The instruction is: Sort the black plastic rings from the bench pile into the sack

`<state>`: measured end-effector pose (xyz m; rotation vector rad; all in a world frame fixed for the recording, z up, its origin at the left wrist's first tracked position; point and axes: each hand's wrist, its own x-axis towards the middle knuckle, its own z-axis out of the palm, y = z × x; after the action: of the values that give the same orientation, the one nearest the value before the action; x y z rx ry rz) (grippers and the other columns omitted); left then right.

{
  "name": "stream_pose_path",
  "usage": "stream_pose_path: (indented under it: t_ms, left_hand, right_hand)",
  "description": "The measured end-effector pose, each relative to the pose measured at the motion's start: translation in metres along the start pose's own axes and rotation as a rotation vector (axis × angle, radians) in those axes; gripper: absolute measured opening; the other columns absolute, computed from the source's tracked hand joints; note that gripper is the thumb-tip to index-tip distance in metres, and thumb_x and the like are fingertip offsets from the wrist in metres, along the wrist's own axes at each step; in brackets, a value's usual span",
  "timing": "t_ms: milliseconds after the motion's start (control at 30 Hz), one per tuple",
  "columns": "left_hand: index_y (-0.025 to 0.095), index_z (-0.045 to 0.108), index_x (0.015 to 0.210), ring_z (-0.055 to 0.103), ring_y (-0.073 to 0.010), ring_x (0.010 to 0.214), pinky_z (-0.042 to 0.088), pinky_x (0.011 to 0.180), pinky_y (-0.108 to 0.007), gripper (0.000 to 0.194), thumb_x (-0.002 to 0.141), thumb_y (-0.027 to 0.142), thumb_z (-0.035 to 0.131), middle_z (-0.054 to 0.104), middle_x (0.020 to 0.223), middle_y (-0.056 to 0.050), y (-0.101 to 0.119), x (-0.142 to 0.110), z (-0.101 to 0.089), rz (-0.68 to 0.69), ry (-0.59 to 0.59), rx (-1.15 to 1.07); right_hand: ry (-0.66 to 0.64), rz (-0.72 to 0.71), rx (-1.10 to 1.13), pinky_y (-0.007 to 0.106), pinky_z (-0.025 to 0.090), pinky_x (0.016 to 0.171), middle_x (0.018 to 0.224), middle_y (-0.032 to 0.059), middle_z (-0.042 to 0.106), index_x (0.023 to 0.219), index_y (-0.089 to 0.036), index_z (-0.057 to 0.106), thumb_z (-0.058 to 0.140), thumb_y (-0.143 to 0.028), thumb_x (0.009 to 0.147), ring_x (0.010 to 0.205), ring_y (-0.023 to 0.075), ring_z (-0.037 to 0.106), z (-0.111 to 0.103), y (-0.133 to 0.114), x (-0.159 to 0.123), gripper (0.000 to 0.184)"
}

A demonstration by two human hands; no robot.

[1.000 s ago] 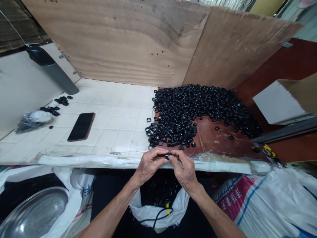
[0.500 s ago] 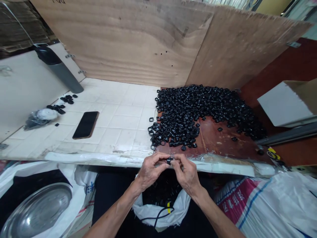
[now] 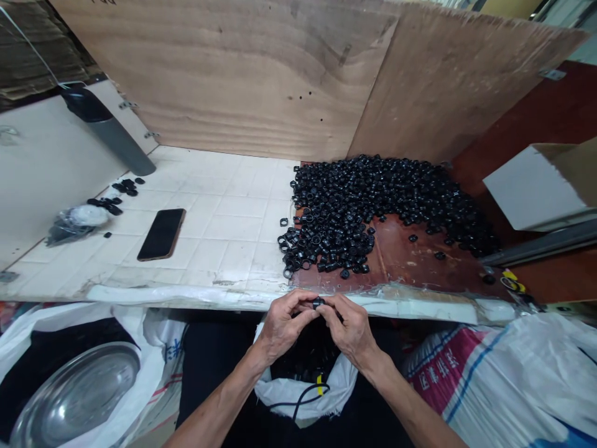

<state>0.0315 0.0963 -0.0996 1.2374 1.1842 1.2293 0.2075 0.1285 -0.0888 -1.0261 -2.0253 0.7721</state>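
Observation:
My left hand [image 3: 284,323] and my right hand [image 3: 349,328] meet at the table's near edge, fingertips pinched together on one small black ring part [image 3: 318,303]. Both hands are closed on it. A big heap of the same black ring parts [image 3: 373,202] covers the reddish board [image 3: 420,264] just beyond my hands. Below my hands hangs an open white bag [image 3: 303,389] holding more black parts and a black cable.
A black phone [image 3: 161,234] lies on the white tiled top [image 3: 224,218]. At the far left lie a few loose black parts [image 3: 114,196], a plastic bag [image 3: 72,222] and a grey bottle [image 3: 109,130]. Plywood walls stand behind. A steel bowl [image 3: 74,398] and woven sacks [image 3: 489,373] sit below.
My hands have dropped slightly toward the table's edge while still working the same small black part. The view shifted a little.

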Motion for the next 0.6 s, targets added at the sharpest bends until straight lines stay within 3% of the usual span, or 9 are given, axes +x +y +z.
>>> stream_pose_path:
  t_ms: [133,267,433,533,600]
  left_hand:
    - [0.017,0.068,0.108,0.07,-0.0186,0.091,0.06,0.087,-0.033,0.023,0.088,0.026,0.067,0.068,0.107,-0.007,-0.002,-0.003,0.001,0.022,-0.02,0.015]
    - [0.018,0.069,0.109,0.07,-0.0185,0.091,0.06,0.085,-0.033,0.022,0.087,0.025,0.067,0.068,0.108,-0.007,-0.003,-0.007,0.001,0.055,-0.028,0.077]
    - [0.018,0.068,0.11,0.07,-0.0193,0.093,0.06,0.086,-0.033,0.023,0.089,0.026,0.065,0.068,0.109,-0.008,-0.003,-0.011,0.0,0.061,-0.029,0.07]
    - [0.018,0.068,0.109,0.071,-0.0183,0.088,0.061,0.082,-0.032,0.023,0.088,0.026,0.066,0.069,0.108,-0.007,-0.002,-0.013,0.001,0.061,-0.037,0.079]
    - [0.018,0.068,0.109,0.071,-0.0183,0.088,0.061,0.083,-0.032,0.023,0.088,0.026,0.065,0.069,0.107,-0.007,-0.001,-0.015,0.002,0.047,-0.032,0.071]
  right_hand:
    - [0.044,-0.001,0.054,0.03,0.053,0.069,0.085,0.0047,0.065,0.115,-0.019,0.063,0.056,-0.022,0.095,0.073,0.0172,0.062,0.004,0.002,-0.008,0.022]
    - [0.03,0.069,0.03,0.027,0.049,0.062,0.074,0.001,0.063,0.092,-0.02,0.066,0.055,-0.024,0.096,0.062,0.0143,0.058,0.005,0.001,-0.011,0.012]
    - [0.008,0.05,0.065,0.029,0.05,0.067,0.084,0.0039,0.064,0.106,-0.019,0.065,0.057,-0.024,0.094,0.07,0.0163,0.06,0.004,-0.001,-0.013,0.015]
    - [-0.013,0.089,0.016,0.029,0.048,0.064,0.075,0.0019,0.062,0.092,-0.021,0.067,0.053,-0.023,0.096,0.065,0.0158,0.058,0.004,-0.001,-0.016,0.014]
    - [-0.013,0.091,0.01,0.029,0.048,0.065,0.076,0.0026,0.062,0.095,-0.021,0.067,0.053,-0.025,0.096,0.065,0.0163,0.058,0.003,-0.001,-0.018,0.015]
